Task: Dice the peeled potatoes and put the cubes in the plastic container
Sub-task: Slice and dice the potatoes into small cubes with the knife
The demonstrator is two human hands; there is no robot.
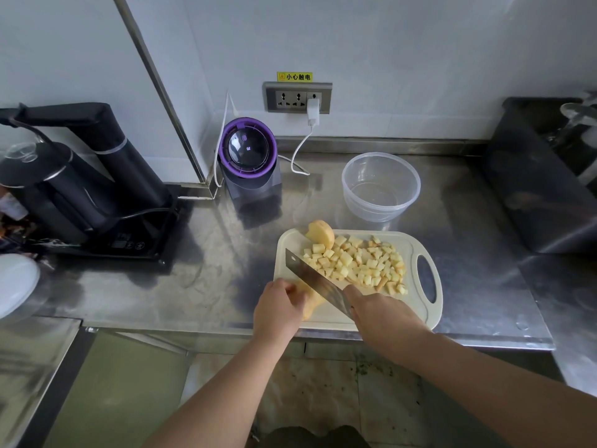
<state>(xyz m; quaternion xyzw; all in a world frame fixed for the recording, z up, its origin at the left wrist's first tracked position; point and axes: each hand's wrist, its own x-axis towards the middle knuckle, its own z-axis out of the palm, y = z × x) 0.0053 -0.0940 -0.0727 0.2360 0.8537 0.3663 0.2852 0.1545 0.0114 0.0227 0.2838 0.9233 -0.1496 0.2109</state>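
A pale cutting board (pixel 416 240) lies near the counter's front edge. On it sits a pile of several potato cubes (pixel 361 261) and a peeled potato piece (pixel 321 233) at the back left. My left hand (pixel 277 310) holds another peeled potato (pixel 312 300) down on the board's near left part. My right hand (pixel 379 310) grips the handle of a cleaver (pixel 315 278); its blade slants across the board beside that potato. The clear plastic container (pixel 381 185) stands empty behind the board.
A purple-rimmed appliance (pixel 248 156) with a white cable stands at the back. A black kettle set (pixel 74 185) fills the left of the steel counter (pixel 210 270). A dark box (pixel 542 176) sits at the right. A white lid (pixel 16 282) lies far left.
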